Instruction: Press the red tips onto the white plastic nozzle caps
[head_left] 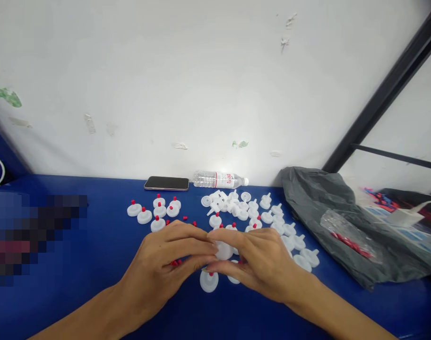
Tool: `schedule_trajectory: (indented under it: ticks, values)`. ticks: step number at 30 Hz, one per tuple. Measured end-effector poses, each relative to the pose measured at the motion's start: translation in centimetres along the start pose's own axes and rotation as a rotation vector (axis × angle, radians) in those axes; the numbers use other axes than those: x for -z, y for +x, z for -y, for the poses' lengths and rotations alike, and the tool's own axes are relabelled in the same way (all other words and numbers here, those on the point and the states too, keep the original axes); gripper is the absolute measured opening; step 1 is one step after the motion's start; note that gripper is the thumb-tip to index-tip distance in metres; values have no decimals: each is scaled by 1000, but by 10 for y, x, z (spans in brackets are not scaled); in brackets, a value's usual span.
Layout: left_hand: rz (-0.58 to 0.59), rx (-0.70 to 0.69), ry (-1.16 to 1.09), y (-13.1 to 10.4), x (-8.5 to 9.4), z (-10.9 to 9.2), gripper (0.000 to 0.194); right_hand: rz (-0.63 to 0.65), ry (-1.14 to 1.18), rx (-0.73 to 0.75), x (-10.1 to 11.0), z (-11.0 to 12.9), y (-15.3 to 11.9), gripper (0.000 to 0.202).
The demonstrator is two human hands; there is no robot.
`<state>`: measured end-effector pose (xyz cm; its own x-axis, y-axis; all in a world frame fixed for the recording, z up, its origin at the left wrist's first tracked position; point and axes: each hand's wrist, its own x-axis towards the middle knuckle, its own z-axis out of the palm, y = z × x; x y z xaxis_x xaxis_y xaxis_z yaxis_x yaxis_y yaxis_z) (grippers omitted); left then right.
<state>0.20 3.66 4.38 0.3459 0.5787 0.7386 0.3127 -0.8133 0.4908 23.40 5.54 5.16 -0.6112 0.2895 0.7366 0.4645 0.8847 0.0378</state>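
Observation:
My left hand (162, 259) and my right hand (265, 259) meet fingertip to fingertip above the blue table. Fingers of both are pinched closed. A round white plastic cap (223, 250) shows between the thumb and forefinger of my right hand. What the left fingertips pinch is hidden. Just below the hands lies a white cap with a red tip (209, 281). Several more red-tipped white caps (144, 216) are grouped to the left, and others stand behind the hands. Small loose red tips (176, 262) lie partly hidden by my left hand.
Several white spouted caps without red tips (300, 242) spread to the right, with a pile of white parts (220, 200) farther back. A phone (167, 183) and a plastic bottle (219, 180) lie along the wall. A dark grey bag (307, 193) carries a clear bag of red pieces (352, 238).

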Motion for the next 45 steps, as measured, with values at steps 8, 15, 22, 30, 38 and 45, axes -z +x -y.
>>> schedule_trajectory:
  ticks: [8, 15, 22, 30, 38, 45]
  values:
    - [15, 398, -310, 7, 0, -11, 5, -18, -39, 31, 8, 1, 2, 15]
    - [191, 647, -554, -3, -4, -2, 67, 47, -73, 138, 10, 3, 1, 22]
    - [303, 649, -600, 1, -8, -17, 43, 101, 49, 216, 8, 5, 2, 27]
    - [349, 677, -601, 6, -7, -25, 17, 142, 45, 235, 10, 7, 2, 22]
    - [352, 721, -670, 11, -4, -26, 12, 146, 59, 196, 5, 8, -1, 21]
    - [279, 647, -634, 7, -2, -18, 39, 117, 140, 113, 9, 7, 3, 26]
